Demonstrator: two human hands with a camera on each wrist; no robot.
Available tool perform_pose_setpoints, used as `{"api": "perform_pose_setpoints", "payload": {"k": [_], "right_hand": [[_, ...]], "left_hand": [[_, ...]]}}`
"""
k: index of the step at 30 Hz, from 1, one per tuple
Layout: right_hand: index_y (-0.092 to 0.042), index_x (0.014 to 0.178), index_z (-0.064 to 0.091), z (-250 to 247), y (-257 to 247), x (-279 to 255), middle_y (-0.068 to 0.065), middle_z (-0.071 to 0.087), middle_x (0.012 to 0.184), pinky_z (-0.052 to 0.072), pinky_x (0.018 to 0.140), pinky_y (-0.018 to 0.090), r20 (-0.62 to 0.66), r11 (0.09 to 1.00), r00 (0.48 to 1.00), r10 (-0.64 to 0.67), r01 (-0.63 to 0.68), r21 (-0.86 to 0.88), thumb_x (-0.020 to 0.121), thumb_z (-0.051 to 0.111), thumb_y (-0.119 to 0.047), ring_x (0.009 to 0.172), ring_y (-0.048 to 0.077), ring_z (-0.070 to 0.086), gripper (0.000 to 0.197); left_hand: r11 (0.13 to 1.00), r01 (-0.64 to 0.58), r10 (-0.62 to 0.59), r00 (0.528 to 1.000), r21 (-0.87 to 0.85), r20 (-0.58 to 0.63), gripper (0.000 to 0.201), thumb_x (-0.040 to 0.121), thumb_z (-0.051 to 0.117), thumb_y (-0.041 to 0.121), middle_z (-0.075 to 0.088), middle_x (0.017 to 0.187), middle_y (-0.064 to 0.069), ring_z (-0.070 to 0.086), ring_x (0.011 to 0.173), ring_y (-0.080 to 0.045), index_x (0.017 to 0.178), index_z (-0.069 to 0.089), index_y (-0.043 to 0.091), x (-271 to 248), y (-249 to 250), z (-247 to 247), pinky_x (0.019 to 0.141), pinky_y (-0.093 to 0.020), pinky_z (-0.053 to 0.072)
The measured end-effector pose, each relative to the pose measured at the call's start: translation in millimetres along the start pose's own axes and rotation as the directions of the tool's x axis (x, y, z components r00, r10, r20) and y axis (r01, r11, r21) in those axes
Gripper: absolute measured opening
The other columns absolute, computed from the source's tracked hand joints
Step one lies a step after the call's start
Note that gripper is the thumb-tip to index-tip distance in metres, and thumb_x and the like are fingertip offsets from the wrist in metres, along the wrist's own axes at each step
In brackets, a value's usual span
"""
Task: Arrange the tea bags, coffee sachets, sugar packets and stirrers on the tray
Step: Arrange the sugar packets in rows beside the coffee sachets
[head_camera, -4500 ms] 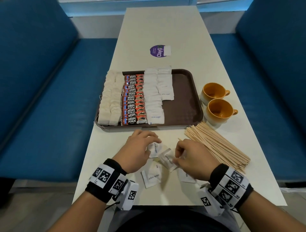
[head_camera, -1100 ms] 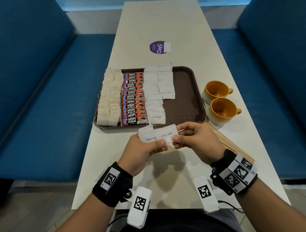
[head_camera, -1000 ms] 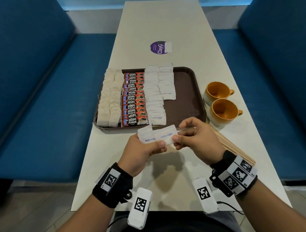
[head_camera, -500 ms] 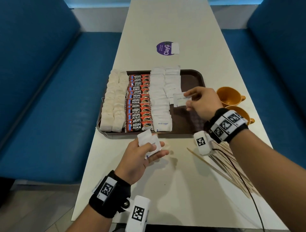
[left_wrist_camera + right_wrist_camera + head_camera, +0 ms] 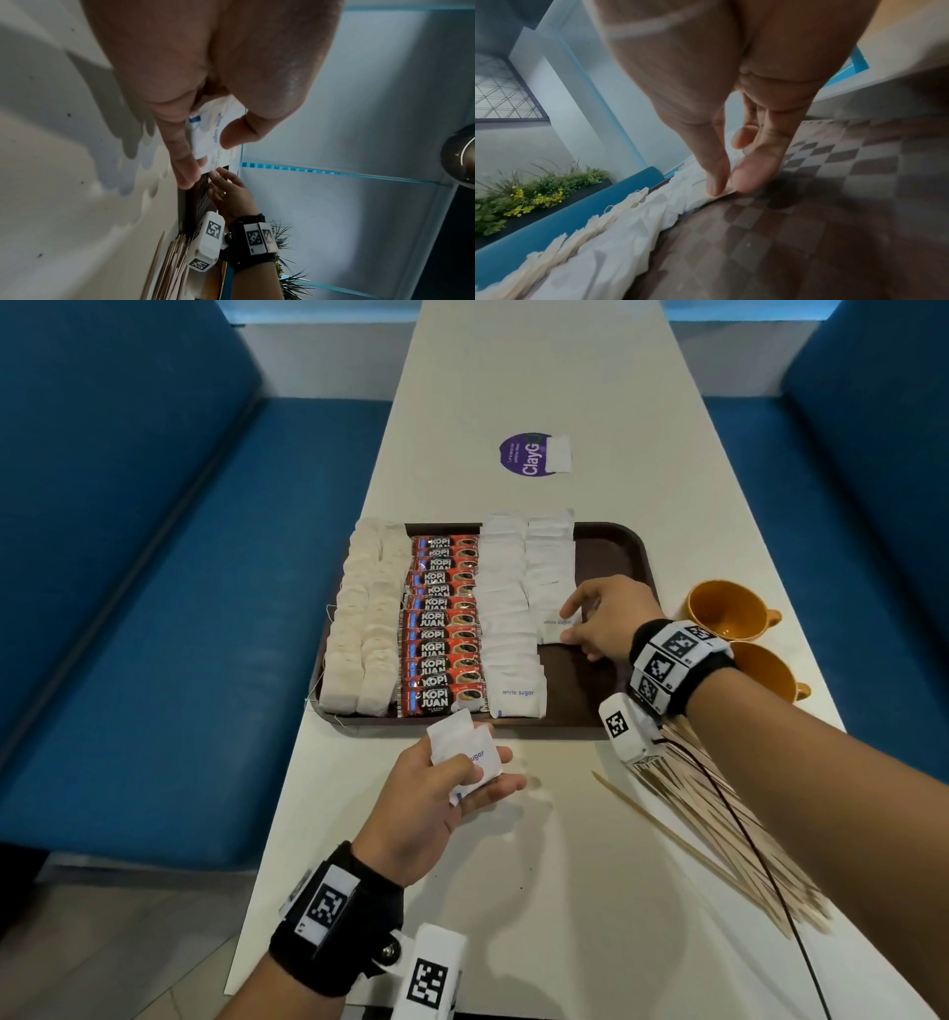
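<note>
My right hand [image 5: 603, 621] is over the brown tray [image 5: 629, 557], thumb and forefinger pinching the right edge of one white sugar packet [image 5: 557, 626]. The right wrist view confirms the fingertips [image 5: 718, 182] closed on that packet's edge, low over the tray floor. The packet sits at the near end of the second sugar column [image 5: 550, 557], which is shorter than the first sugar column [image 5: 508, 618] just to its left. So the open slot runs from this packet toward me, along the tray's long direction.

My left hand [image 5: 452, 793] hangs over the table [image 5: 513, 891] just in front of the tray's near rim, fingers and thumb curled round a small stack of spare sugar packets [image 5: 462, 752]. I can't count them.

Key relation: the spare stack lies toward me and to the left of the right hand, and the empty part of the second column lies between them. The right hand is nearer the slot, so my guess is it lets go here, then comes back for the next packet.

Tea bags [image 5: 364, 618] and Kopi Juan coffee sachets [image 5: 441, 629] are already in rows on the left of the tray. Wooden stirrers [image 5: 729, 845] lie on the table to my right, off the tray, not yet placed.
</note>
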State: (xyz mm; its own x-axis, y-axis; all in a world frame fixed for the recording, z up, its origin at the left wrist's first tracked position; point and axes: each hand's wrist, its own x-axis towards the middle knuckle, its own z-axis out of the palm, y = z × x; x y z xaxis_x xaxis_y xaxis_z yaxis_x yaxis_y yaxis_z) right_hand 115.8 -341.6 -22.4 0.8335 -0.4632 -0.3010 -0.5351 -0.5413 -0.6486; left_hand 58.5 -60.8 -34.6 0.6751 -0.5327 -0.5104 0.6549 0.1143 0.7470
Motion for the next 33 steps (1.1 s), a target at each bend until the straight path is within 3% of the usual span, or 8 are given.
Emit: {"api": "perform_pose_setpoints", "payload": {"k": [5,9,12,15,19,22,29,33], "right_hand": [[-0.019,0.096,0.07,-6,1,-2,0.003,0.068,0.077,0.065,0.073,0.042,-0.038,1.0,0.999,-0.015,0.016,0.015,0.081,0.087,-0.016,0.062,0.021,0.071,0.023],[-0.027,0.098,0.07,-16,-4,-24,0.0,0.066,0.091,0.062,0.084,0.044,-0.086,0.994,0.991,-0.099,0.103,0.038,0.088,0.08,-0.028,0.084,0.023,0.07,0.014],[-0.031,0.094,0.071,-16,-10,-61,0.001,0.068,0.088,0.063,0.079,0.047,-0.034,0.976,0.988,-0.15,0.153,0.155,0.089,0.078,-0.031,0.083,0.026,0.072,0.009],[-0.028,0.096,0.074,-10,-17,-104,0.007,0.072,0.096,0.064,0.069,0.036,0.083,0.939,0.972,-0.219,0.187,0.287,0.089,0.078,-0.034,0.079,0.027,0.074,0.01],[-0.018,0.103,0.073,6,-14,-143,0.015,0.072,0.096,0.062,0.064,0.034,0.153,0.889,0.951,-0.27,0.185,0.419,0.089,0.078,-0.031,0.069,0.02,0.07,0.02],[-0.016,0.107,0.071,16,-2,-157,0.015,0.074,0.093,0.061,0.061,0.032,0.175,0.883,0.96,-0.218,0.118,0.454,0.086,0.082,-0.023,0.071,0.025,0.071,0.024],[0.001,0.101,0.072,22,13,-173,0.013,0.078,0.088,0.064,0.067,0.038,0.179,0.725,0.973,-0.148,-0.016,0.689,0.086,0.076,0.003,0.072,0.031,0.074,0.016],[0.0,0.103,0.072,19,16,-168,0.015,0.077,0.09,0.064,0.067,0.038,0.149,0.731,0.981,-0.123,-0.012,0.682,0.086,0.075,0.003,0.072,0.032,0.074,0.018]], "left_hand": [[1.0,-0.016,0.017,0.999,-0.018,0.043,0.05,0.081,0.047,-0.005,0.072,0.118,-0.025,0.071,0.105,-0.045,0.13,0.056,-0.003,1,2,0,0.083,-0.036,0.062],[0.998,-0.062,0.063,0.997,-0.021,0.046,0.043,0.098,0.032,-0.017,0.07,0.122,-0.026,0.07,0.109,-0.046,0.133,0.055,-0.005,0,3,1,0.092,-0.041,0.06],[0.995,-0.102,0.103,0.994,-0.02,0.04,0.038,0.101,0.04,-0.015,0.069,0.125,-0.024,0.07,0.109,-0.047,0.132,0.057,-0.003,-1,4,4,0.092,-0.041,0.06],[0.991,-0.134,0.135,0.99,-0.011,0.033,0.034,0.099,0.048,-0.012,0.069,0.125,-0.025,0.069,0.109,-0.046,0.13,0.059,-0.004,-3,5,9,0.089,-0.042,0.061],[0.983,-0.175,0.169,0.982,0.062,0.079,0.031,0.097,0.057,-0.008,0.072,0.12,-0.024,0.071,0.105,-0.044,0.127,0.063,-0.003,-11,6,17,0.085,-0.037,0.062],[0.972,-0.21,0.201,0.976,0.106,0.082,0.03,0.096,0.061,-0.003,0.074,0.116,-0.021,0.073,0.102,-0.041,0.125,0.067,0.0,-17,5,19,0.084,-0.034,0.062],[0.972,-0.223,0.224,0.974,0.078,-0.007,0.027,0.096,0.065,0.006,0.075,0.116,-0.019,0.074,0.094,-0.036,0.122,0.068,-0.001,-16,-1,20,0.079,-0.034,0.062],[0.973,-0.215,0.22,0.973,0.08,-0.064,0.014,0.093,0.068,0.002,0.074,0.102,-0.021,0.071,0.08,-0.032,0.105,0.071,-0.005,-12,-4,18,0.074,-0.033,0.061]]}}
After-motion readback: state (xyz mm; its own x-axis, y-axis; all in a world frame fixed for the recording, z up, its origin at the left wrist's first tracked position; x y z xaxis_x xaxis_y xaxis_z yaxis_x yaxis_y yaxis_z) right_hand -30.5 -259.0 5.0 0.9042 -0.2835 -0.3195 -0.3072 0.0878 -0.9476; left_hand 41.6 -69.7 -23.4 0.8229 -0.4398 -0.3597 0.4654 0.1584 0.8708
